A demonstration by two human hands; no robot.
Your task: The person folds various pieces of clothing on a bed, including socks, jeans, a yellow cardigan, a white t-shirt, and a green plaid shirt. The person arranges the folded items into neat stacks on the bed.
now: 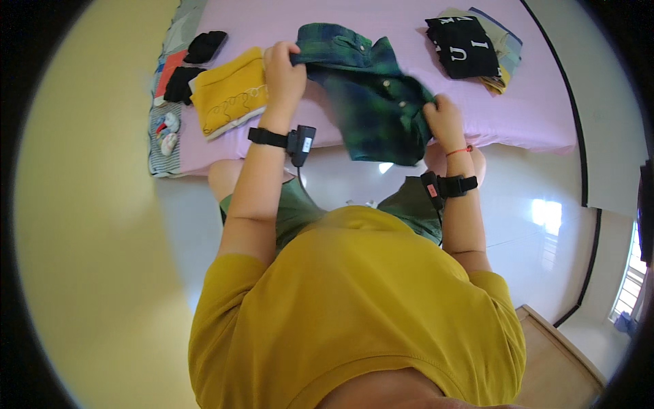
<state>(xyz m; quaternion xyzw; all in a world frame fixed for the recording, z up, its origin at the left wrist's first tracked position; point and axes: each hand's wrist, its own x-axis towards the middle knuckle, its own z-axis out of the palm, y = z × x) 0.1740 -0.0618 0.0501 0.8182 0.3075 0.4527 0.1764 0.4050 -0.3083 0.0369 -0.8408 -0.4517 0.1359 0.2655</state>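
Observation:
A dark green and navy plaid shirt (375, 97) with pale buttons hangs between my hands at the near edge of the bed, partly blurred. My left hand (284, 69) grips its upper left end, and my right hand (445, 118) grips its right side. Just left of the shirt lies a folded yellow garment (230, 92) with looping line decoration, close beside my left wrist. A folded black garment (465, 51) with white letters rests on other folded clothes at the upper right.
Black folded items (206, 47) and small bunched socks (167, 133) lie along the left side of the pink bedsheet (245, 20). A yellow wall (97, 179) stands at the left. A wooden piece of furniture (557, 358) is at the lower right.

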